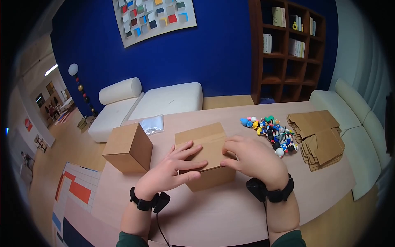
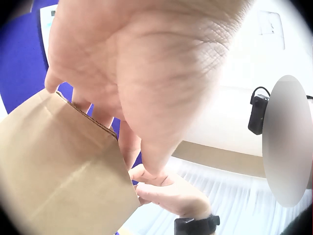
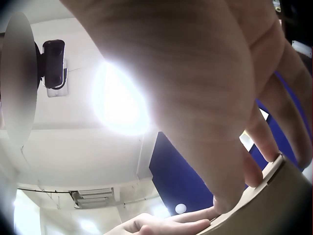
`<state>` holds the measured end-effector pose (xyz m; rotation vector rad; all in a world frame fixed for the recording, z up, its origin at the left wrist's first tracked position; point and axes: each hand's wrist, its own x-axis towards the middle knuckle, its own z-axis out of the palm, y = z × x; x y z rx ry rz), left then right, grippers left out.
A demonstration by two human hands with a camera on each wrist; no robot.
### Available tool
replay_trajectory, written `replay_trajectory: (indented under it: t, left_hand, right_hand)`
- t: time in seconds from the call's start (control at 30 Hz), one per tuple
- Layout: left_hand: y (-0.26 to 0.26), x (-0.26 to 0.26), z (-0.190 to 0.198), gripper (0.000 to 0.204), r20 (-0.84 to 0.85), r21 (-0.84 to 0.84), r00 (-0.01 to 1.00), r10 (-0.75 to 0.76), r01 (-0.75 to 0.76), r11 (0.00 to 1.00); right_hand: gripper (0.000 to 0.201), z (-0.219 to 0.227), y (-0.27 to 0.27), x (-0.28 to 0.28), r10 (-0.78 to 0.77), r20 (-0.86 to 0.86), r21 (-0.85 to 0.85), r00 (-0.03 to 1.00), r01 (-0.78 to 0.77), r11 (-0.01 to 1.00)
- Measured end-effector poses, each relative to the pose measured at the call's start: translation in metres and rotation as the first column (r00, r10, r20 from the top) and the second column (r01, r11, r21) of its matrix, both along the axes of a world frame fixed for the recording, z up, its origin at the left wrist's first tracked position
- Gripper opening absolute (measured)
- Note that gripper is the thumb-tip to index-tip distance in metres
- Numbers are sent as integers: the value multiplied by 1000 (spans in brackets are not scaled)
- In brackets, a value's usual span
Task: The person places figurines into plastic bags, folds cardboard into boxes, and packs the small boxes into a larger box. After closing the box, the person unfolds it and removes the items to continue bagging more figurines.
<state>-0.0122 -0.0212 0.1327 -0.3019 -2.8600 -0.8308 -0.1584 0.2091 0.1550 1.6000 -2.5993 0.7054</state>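
Observation:
A brown cardboard box (image 1: 212, 179) stands in front of me with its top panels folded over. My left hand (image 1: 173, 166) lies across the top with its fingers spread and straight, the thumb near the front edge. At the top's right side, my right hand (image 1: 253, 158) has bent fingers and a thumb gripping the edge near the front corner. In the left wrist view the box (image 2: 63, 166) shows its broad front wall, with the right hand (image 2: 171, 193) at its corner. In the right wrist view the right thumb and fingertips meet the box's upper edge (image 3: 264, 193).
Another closed box (image 1: 129, 148) stands left, near a clear plastic bag (image 1: 153, 124). Small colourful figurines (image 1: 273, 133) are heaped at the right, beside stacked flat cardboard (image 1: 321, 140). Behind the table (image 1: 222, 220) are a white sofa (image 1: 173, 99) and a wooden bookshelf (image 1: 288, 53).

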Motion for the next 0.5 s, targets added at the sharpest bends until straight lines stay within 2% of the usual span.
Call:
replay_trajectory:
  t: [0.07, 0.13, 0.17, 0.23, 0.3, 0.33, 0.37, 0.4, 0.43, 0.47, 0.5]
  left_hand:
    - [-2, -4, -2, 33, 29, 22, 1000, 12, -12, 1000]
    - [-15, -16, -18, 39, -109, 236, 990, 94, -66, 970]
    - [-22, -22, -25, 39, -109, 235, 990, 90, -63, 970]
    - [-37, -31, -36, 47, -148, 305, 932, 332, -276, 911]
    - [-42, -32, -40, 52, -100, 330, 951, 294, -247, 911]
    - [-31, -28, -30, 43, -31, 415, 940, 339, -296, 860]
    - [-22, -22, -20, 37, 43, 492, 925, 377, -348, 798]
    - [-20, -16, -12, 37, 44, 492, 925, 378, -349, 797]
    - [-20, -10, -2, 30, 70, 259, 845, 530, -529, 808]
    - [-17, -6, 7, 28, 52, 10, 743, 668, -669, 743]
    - [-12, -1, 12, 28, 51, 11, 743, 667, -668, 744]
  right_hand:
    - [26, -2, -2, 3, 13, 21, -27, 1000, -12, 1000]
    - [27, -4, -2, 4, 25, 43, -53, 999, -23, 998]
    - [28, -4, -2, 4, 34, 37, -48, 999, -32, 998]
    - [30, -8, 1, 4, 35, 32, -41, 999, -34, 999]
    - [37, -14, 2, -1, 73, 59, -93, 996, -67, 993]
    - [37, -14, 1, -3, 71, 60, -94, 996, -65, 993]
    - [39, -15, -1, -5, -5, -44, -127, 999, -1, 992]
    - [42, -15, -3, -7, -83, -145, -166, 986, 58, 984]
    - [42, -16, -9, -10, -81, -148, -167, 986, 56, 984]
    - [40, -17, -16, -15, -258, -149, -276, 955, 210, 938]
    - [38, -18, -19, -18, -426, -127, -378, 896, 354, 856]
